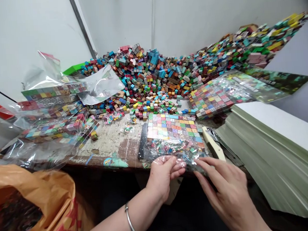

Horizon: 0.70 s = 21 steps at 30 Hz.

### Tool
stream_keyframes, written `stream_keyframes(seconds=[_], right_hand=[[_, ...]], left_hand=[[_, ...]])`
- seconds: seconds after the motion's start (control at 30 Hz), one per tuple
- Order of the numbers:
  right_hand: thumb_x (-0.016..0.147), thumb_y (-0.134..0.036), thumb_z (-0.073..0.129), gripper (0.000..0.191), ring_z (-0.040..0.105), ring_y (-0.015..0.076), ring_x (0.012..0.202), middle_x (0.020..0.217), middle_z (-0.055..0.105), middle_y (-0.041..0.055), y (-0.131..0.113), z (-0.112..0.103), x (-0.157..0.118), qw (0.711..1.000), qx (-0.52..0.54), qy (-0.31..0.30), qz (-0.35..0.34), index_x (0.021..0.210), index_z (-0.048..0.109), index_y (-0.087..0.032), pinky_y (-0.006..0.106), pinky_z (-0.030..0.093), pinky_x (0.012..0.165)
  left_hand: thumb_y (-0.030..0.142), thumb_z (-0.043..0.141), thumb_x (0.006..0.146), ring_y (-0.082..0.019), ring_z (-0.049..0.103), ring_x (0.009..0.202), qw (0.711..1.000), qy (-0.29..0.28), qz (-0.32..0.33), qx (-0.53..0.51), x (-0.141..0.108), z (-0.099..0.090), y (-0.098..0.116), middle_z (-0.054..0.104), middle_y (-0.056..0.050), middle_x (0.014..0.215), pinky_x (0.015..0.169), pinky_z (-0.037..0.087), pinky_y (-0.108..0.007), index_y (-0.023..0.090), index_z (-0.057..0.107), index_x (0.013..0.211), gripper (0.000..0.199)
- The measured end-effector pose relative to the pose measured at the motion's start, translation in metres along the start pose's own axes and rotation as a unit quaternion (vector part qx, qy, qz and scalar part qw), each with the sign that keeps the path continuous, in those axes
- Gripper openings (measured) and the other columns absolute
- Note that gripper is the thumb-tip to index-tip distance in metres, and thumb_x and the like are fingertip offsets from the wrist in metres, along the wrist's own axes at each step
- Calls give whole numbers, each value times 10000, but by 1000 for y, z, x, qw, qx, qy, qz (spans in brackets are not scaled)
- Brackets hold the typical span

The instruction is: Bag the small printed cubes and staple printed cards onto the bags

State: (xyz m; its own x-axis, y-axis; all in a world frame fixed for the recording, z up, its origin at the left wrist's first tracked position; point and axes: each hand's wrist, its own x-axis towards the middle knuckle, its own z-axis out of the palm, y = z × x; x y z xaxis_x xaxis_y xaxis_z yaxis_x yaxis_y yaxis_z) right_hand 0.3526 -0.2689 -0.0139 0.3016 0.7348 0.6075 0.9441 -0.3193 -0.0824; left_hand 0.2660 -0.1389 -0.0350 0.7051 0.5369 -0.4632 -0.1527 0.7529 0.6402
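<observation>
Near left we count one orange bag; beyond it, a stack of clear packs, several, overlapping too much for us to count. Across the far side we note one heap of printed blocks, too many to number. Near centre we log one left hand, wearing one bracelet, fingers curled, thumb closed on the near edge of one clear bag. This bag lies on the table just beyond both hands. Our right hand is loosely spread, fingertips at the bag's near right corner; we cannot tell whether it grips film. Farther right: one cream-handled tool, one green sheet.
</observation>
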Motion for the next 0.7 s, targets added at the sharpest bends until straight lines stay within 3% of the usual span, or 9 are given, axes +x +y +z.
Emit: stream_keyframes(seconds=[0.1,0.27,0.37,0.53,0.7], right_hand=[[836,-257,516,325,575,225,964,1058,618,110,-7,-4,-20,998,47,-40,-1,1143,546,-157,371,454,817],[878,-198,419,434,488,168,1158,1286,500,99,-15,2,-35,987,116,-107,33,1306,384,-139,268,448,941],[876,-174,403,461,471,178,1181,1335,457,106,-15,6,-34,987,109,-117,17,1332,353,-137,276,446,948],[869,-127,361,485,559,189,1081,1351,437,111,-11,9,-32,990,73,-118,-7,1351,347,-173,259,510,853],[864,-141,378,511,518,197,1131,1345,445,96,-2,4,-37,991,59,-118,-8,1370,312,-169,287,492,889]], left_hand=[[228,688,711,-179,665,736,1000,1,-2,7,-2,1,0,674,-110,792,695,554,-283,97,570,794,195],[215,669,731,-167,663,726,1000,-6,-1,8,-5,3,-3,673,-102,773,697,547,-268,98,571,786,162],[214,680,720,-159,662,713,1000,-8,0,-8,-6,5,-6,671,-91,765,695,546,-265,104,573,788,168],[198,647,744,-162,665,723,1000,-4,-13,3,-9,7,-6,677,-103,799,688,545,-263,109,568,789,127],[213,632,762,-174,669,737,999,-2,-31,34,-10,6,-3,678,-139,863,662,545,-253,103,559,817,143]])
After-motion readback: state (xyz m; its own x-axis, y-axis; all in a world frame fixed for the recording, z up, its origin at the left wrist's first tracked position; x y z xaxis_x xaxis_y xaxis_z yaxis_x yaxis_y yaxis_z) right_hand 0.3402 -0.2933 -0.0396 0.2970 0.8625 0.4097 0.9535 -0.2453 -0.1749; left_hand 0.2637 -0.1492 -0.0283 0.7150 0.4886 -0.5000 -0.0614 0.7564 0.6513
